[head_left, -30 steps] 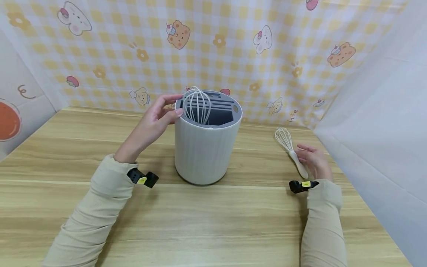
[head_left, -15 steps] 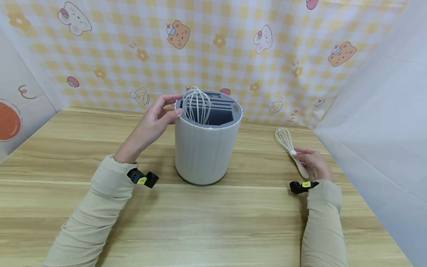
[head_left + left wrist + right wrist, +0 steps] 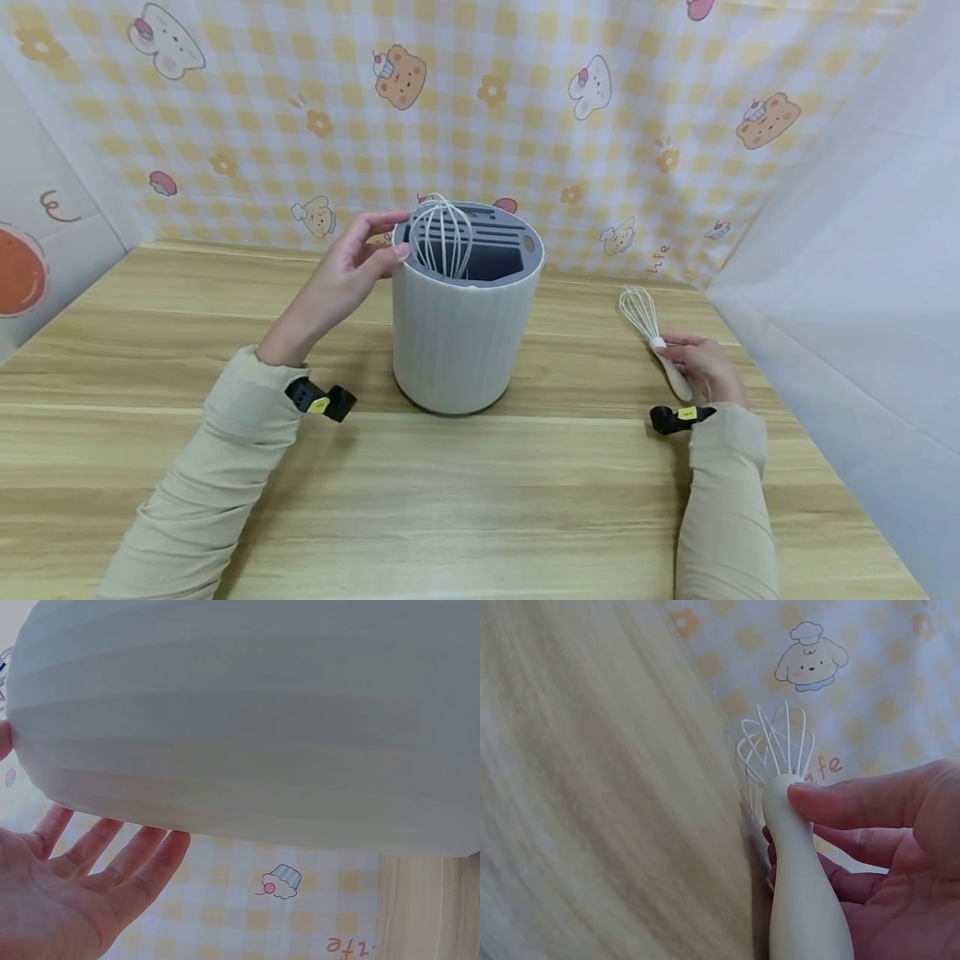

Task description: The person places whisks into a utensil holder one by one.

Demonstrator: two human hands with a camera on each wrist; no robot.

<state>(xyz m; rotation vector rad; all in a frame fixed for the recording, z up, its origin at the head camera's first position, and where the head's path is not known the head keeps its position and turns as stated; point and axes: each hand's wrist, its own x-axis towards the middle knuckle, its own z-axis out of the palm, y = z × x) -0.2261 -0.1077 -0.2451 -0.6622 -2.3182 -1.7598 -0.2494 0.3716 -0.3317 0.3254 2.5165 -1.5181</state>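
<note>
A white ribbed utensil holder (image 3: 465,350) with a grey slotted top stands upright on the table. From its front left opening rises the wire head of a large whisk (image 3: 442,237); its lower part is hidden inside. My left hand (image 3: 345,271) holds the holder's upper left side, thumb at the rim and fingertips (image 3: 176,841) against the ribbed wall. At the right, a smaller whisk (image 3: 677,382) with a cream handle lies slanted, wires pointing away. My right hand (image 3: 708,367) pinches its handle just below the wires, thumb (image 3: 810,804) on top and fingers behind.
The wood-grain table (image 3: 450,508) reaches back to a yellow checked cloth (image 3: 480,125) with cartoon prints. White cloth walls (image 3: 862,250) close off the right and left sides. A black camera (image 3: 322,400) is strapped to each wrist.
The fingers and thumb of my right hand have closed on the small whisk's handle, having been spread beside it. My left hand and the holder have stayed still.
</note>
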